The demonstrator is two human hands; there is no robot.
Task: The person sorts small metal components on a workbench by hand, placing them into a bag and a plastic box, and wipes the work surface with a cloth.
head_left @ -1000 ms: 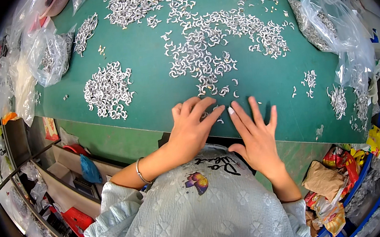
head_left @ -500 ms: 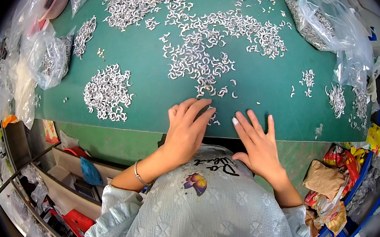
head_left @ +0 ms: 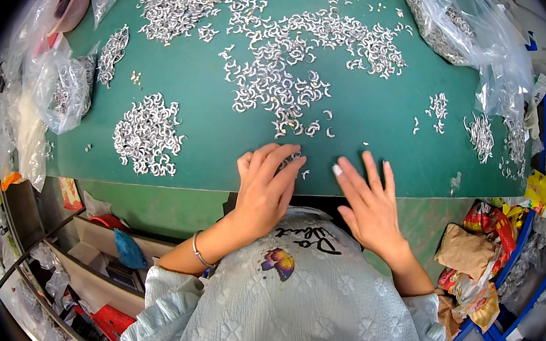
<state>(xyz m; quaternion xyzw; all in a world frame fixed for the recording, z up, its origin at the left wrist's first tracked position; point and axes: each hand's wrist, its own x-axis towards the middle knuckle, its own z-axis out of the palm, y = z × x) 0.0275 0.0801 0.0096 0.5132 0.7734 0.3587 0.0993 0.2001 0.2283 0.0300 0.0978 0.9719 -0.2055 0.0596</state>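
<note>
Small silver crescent-shaped metal pieces (head_left: 278, 90) lie scattered over the green tabletop (head_left: 207, 117) in front of me. At the table's near edge my left hand (head_left: 267, 181) is curled around a few of these pieces, which show between its bent fingers; its palm side is hidden. One loose piece lies just right of those fingertips. To the right, my right hand (head_left: 368, 204) rests palm down by the edge, fingers stretched and apart, with nothing in it. A separate heap of crescent pieces (head_left: 148, 137) sits to the left of my left hand.
Clear plastic bags with crescent pieces stand at the left (head_left: 68, 89) and right (head_left: 448, 29) of the table. Smaller groups of pieces (head_left: 480, 138) lie at the right edge. Below left is a compartmented drawer unit (head_left: 88, 246); below right, crumpled wrappers (head_left: 468, 250).
The view has shifted slightly, so the tabletop appears a little higher and further left. Fewer pieces show beside my left fingertips. My right hand's fingers have spread and lifted slightly.
</note>
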